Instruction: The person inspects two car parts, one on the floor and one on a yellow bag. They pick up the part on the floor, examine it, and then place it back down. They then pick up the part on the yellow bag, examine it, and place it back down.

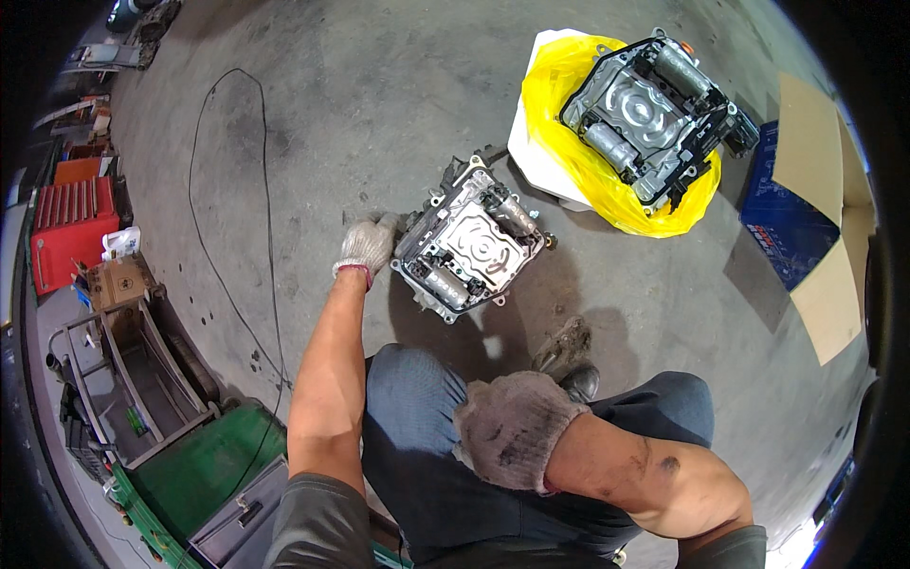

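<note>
My left hand (370,245), in a pale knitted work glove, is closed on the left edge of a transmission valve body (482,245). This unit has a black-edged metal casting with two silver cylinders, and it is tilted in front of my knees. My right hand (519,427), in a dirtier grey glove, lies over my lap with its back up; its fingers are hidden. At the upper right, a second similar valve body (641,119) lies on a yellow plastic bag (559,90) over a white support.
An open cardboard box (810,152) with blue sides stands at the right. A black cable (268,209) loops over the grey concrete floor (360,85). On the left are a red tool chest (76,232), a metal frame and a green cart (209,465).
</note>
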The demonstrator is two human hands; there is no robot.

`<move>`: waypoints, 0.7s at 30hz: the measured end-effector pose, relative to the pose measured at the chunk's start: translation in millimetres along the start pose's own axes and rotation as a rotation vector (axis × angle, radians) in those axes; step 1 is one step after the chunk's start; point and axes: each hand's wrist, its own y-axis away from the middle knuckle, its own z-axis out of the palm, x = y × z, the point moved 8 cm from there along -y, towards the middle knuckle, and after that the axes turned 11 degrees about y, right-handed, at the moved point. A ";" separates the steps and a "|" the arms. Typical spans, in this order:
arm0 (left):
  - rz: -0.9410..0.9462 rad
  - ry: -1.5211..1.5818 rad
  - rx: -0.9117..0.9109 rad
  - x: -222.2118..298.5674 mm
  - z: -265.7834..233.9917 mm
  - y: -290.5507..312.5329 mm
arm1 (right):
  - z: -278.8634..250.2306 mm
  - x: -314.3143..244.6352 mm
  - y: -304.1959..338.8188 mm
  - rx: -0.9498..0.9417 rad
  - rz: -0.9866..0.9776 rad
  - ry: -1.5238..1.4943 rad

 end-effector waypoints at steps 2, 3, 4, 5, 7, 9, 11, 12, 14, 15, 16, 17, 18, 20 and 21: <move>0.014 -0.002 0.037 -18.0 -1.0 -8.6 | -3.1 -2.5 1.2 0.007 -0.005 -0.007; 0.024 0.002 0.037 -19.9 0.5 -11.1 | -2.6 -2.2 1.3 0.004 -0.007 -0.006; 0.021 0.006 0.028 -23.2 1.7 -13.0 | -2.4 -2.5 1.1 0.002 -0.010 -0.005; 0.017 0.008 0.020 -27.0 2.7 -13.9 | -2.1 -3.0 0.8 -0.001 -0.015 -0.003; -0.005 0.021 -0.027 -17.2 6.0 -11.5 | -2.1 -1.9 2.3 0.018 -0.004 0.005; 0.015 0.026 -0.029 -15.8 6.5 -10.6 | -2.1 -1.6 2.3 0.015 0.003 0.002; 0.034 -0.051 -0.040 -16.3 4.1 -11.1 | -1.8 -1.8 1.4 -0.009 0.010 -0.011; 0.042 -0.130 -0.055 -15.0 4.4 -10.6 | -1.8 -1.7 1.3 -0.003 0.008 -0.006; 0.096 -0.244 -0.079 -8.9 6.8 -10.1 | -1.6 -1.2 1.5 0.008 0.004 0.003; 0.138 -0.281 -0.084 -9.4 6.5 -10.3 | -3.0 -1.8 1.9 0.027 0.004 0.006; 0.181 -0.319 -0.090 -9.6 7.2 -10.4 | -4.3 -2.2 2.4 0.046 0.004 0.009; 0.183 -0.354 -0.084 -12.3 7.4 -11.7 | -5.8 -2.4 2.9 0.064 0.005 0.011; 0.185 -0.389 -0.080 -13.2 8.2 -13.0 | -5.3 -2.3 2.7 0.059 0.002 0.009; 0.175 -0.409 -0.078 -16.8 8.3 -14.5 | -4.4 -2.1 2.1 0.049 -0.004 0.004; 0.165 -0.393 -0.080 -17.1 8.9 -15.2 | -2.5 -1.5 1.8 0.030 -0.013 -0.005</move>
